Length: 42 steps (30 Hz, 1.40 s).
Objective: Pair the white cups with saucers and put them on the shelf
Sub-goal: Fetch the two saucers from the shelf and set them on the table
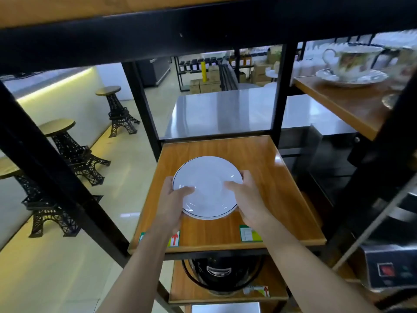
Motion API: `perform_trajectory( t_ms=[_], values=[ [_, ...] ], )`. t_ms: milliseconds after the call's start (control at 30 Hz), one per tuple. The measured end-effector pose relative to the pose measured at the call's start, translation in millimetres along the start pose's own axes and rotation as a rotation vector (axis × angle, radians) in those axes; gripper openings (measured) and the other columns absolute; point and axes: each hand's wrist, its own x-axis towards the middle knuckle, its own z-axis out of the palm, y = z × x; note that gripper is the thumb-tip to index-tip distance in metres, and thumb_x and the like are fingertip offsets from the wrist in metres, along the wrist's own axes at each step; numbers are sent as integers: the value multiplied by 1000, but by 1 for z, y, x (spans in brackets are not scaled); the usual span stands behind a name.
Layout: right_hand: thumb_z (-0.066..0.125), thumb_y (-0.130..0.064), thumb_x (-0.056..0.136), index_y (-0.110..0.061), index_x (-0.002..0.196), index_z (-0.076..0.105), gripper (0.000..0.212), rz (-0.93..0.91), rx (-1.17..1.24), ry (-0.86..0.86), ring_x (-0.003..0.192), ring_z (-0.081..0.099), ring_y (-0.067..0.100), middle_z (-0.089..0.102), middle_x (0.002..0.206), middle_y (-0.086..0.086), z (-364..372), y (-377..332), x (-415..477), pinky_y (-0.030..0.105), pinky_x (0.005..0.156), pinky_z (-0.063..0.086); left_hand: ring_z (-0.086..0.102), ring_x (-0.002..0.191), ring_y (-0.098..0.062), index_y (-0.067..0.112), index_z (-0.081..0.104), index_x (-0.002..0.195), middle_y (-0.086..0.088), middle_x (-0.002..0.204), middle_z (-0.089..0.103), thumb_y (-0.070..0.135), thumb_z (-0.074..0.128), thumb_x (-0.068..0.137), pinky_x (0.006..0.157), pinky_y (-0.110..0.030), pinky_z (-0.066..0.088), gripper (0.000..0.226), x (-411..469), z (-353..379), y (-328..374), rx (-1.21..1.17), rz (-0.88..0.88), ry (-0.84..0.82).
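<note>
Fingers of both hands grip a white saucer (206,188) by its opposite edges: the left hand (172,201) clasps the left rim with its thumb lying on top, and the right hand (247,199) does the same on the right. Beneath the fingers lies a wooden shelf (270,172); whether the saucer touches it cannot be told. Far up to the right stands a flowered cup (352,59).

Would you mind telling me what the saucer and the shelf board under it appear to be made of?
The saucer looks like glazed white ceramic: glossy highlights, thin dark rim line. The shelf board looks like wood or wood-grain laminate, with a smooth, shiny surface showing grain streaks and glare; which one I cannot tell.
</note>
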Motion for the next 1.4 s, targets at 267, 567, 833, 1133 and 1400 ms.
perform_trajectory(
  t_ms=[267,567,833,1133,1400],
  values=[
    [56,-5,86,-22,96,47,22,-114,74,170,85,56,13,58,93,-5,-15,1,-110,34,80,50,60,93,-28,13,53,106,-2,100,63,0,58,84,73,-38,48,26,-92,-4,8,-33,50,-152],
    [53,-3,89,-21,94,47,20,-174,197,552,82,56,13,59,95,1,-93,12,-273,28,67,46,56,99,-28,22,54,94,-2,103,60,-1,60,82,76,-40,48,27,-209,63,-12,8,54,-551],
    [54,1,86,-23,86,48,25,-257,230,1011,82,57,17,57,96,3,-219,34,-440,28,67,45,58,94,-26,24,54,94,0,101,61,-1,61,82,72,-41,50,29,-365,188,-51,79,-45,-971],
    [54,-5,86,-25,93,52,22,-230,296,1418,88,60,17,62,100,-2,-366,97,-672,27,68,46,62,86,-24,22,55,93,0,93,66,4,68,75,73,-39,50,28,-607,319,-142,185,-237,-1352],
    [52,-2,86,-23,94,51,23,-189,368,1685,89,58,16,60,99,-2,-439,149,-810,29,72,47,64,94,-28,28,57,97,0,102,68,5,62,83,67,-40,53,27,-760,384,-212,377,-323,-1567]
  ],
)
